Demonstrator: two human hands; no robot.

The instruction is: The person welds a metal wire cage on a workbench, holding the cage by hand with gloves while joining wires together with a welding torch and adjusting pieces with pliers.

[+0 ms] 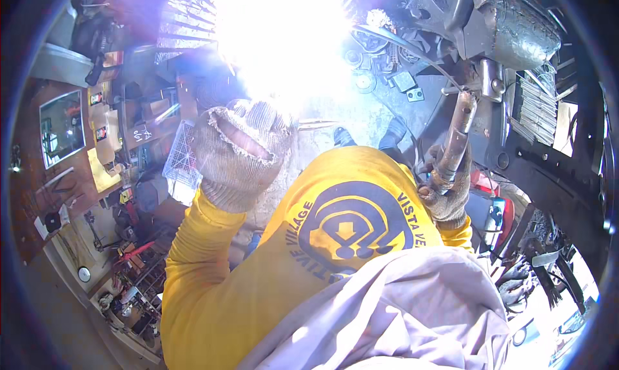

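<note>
Tubular handle (456,135), toward three o'clock, filled the right hand (446,199), fingers clenched; what the left hand (242,160) held, I couldn't tell. Twelve-o'clock glare (284,41) hid work done or left.

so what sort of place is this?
Likely a metalworking shop, possibly welding: a blinding white glare beyond the left hand in its torn work glove, a bulky grimy metal part at upper right, and a bundle of thin rods or strips below it.
</note>
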